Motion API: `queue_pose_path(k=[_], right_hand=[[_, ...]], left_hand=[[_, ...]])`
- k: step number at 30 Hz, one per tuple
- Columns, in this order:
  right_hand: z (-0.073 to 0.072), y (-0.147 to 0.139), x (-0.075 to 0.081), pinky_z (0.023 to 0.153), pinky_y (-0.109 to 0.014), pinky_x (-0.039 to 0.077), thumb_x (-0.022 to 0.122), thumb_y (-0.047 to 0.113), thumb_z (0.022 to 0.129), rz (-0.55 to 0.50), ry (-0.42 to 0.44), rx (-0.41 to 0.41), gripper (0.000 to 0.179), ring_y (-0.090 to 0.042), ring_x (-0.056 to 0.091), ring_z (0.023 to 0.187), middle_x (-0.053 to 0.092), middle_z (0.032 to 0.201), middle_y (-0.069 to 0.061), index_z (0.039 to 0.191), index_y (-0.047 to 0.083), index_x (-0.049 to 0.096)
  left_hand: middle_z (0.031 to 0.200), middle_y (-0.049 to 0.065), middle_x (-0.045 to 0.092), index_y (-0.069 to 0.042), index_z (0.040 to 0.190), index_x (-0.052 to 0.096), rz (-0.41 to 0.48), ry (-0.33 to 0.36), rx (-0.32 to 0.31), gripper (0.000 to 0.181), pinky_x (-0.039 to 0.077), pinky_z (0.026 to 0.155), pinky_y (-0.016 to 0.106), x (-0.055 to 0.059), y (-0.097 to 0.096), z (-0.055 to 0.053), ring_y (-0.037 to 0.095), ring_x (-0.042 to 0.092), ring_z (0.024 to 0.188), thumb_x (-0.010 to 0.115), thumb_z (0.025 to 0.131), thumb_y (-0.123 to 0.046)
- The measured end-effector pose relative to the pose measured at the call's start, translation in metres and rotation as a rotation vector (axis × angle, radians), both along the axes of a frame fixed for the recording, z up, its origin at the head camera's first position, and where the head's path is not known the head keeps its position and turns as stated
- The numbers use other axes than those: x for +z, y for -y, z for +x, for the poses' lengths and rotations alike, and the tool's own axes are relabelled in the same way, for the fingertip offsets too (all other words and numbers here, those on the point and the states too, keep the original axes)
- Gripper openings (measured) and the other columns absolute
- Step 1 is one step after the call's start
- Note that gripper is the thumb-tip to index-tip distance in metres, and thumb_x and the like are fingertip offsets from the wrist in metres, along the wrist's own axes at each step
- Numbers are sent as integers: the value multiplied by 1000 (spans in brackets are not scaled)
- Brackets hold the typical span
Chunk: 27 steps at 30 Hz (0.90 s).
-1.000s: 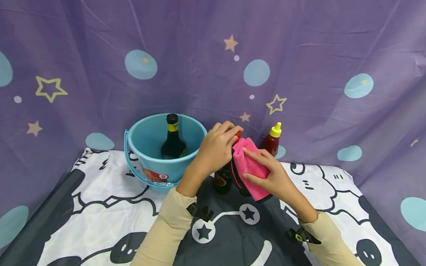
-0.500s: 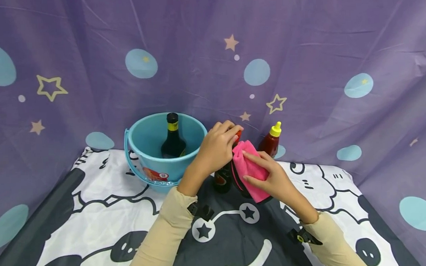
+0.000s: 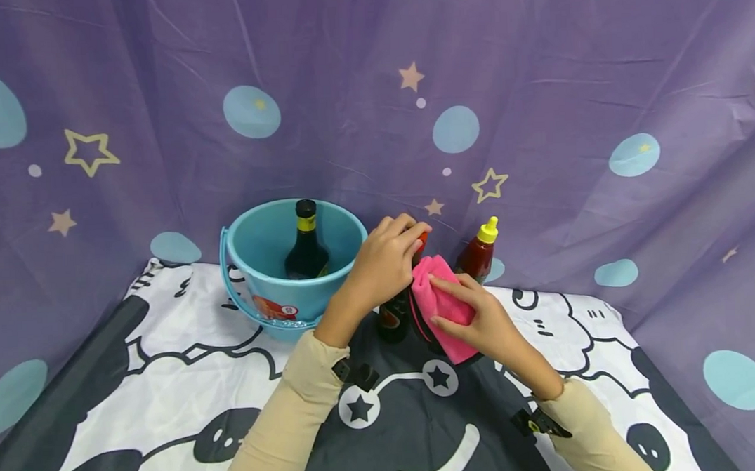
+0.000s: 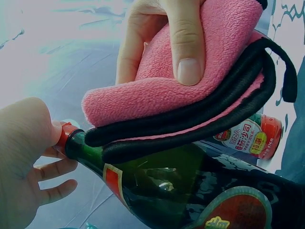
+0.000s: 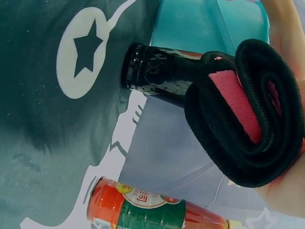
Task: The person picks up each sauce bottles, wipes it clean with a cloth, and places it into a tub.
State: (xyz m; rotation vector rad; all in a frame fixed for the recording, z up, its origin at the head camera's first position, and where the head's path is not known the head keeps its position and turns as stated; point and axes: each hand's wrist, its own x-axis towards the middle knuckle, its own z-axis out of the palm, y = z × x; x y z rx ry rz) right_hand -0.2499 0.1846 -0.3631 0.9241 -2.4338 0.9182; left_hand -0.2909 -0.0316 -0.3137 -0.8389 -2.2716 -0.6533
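Observation:
My left hand [image 3: 381,260] pinches the red cap [image 4: 66,136] of a dark green glass bottle [image 4: 157,183], which stands upright on the patterned cloth. A folded pink towel [image 3: 440,303] with black edging is gripped between the thumb and fingers of my right hand [image 3: 485,318]. The towel lies along the bottle's right side, around its shoulder, and covers part of it in the head view. In the right wrist view the towel's black rolled edges [image 5: 248,162] overlap the bottle's upper part, while its base [image 5: 138,67] shows.
Left of the bottle stands a light blue bucket [image 3: 336,293] with a dark bottle [image 3: 307,256] inside, its cap black and its neck band yellow. Behind my right hand is a red ketchup bottle [image 3: 476,256] with a yellow nozzle. A purple curtain [image 3: 346,89] hangs at the back.
My right hand and the pink towel have slid slightly down along the bottle, baring more of its neck below the cap. My left hand has stayed on the cap.

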Motion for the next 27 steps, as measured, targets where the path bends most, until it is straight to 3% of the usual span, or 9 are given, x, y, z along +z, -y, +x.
queue_pose_path(k=[11, 18, 27], right_hand=[[6, -5, -8, 68, -22, 58, 90, 14, 77, 72, 41, -25, 67, -18, 61, 91, 61, 127, -13, 139, 14, 65], [6, -9, -10, 64, -22, 56, 90, 12, 75, 97, 10, -16, 65, -17, 60, 87, 62, 124, -12, 136, 13, 67], [6, -12, -12, 61, -21, 54, 90, 12, 75, 145, -25, -13, 63, -13, 58, 81, 63, 119, -10, 134, 15, 68]], left_hand=[[118, 10, 65, -9, 131, 68, 14, 19, -3, 30, 54, 91, 38, -4, 1, 3, 27, 58, 101, 55, 103, -12], [117, 9, 65, -9, 129, 69, 3, -14, 6, 29, 53, 91, 38, -2, 0, 2, 27, 58, 100, 54, 104, -11], [118, 9, 65, -10, 131, 68, 0, 10, 17, 31, 53, 92, 38, 1, 0, 3, 26, 58, 102, 54, 104, -12]])
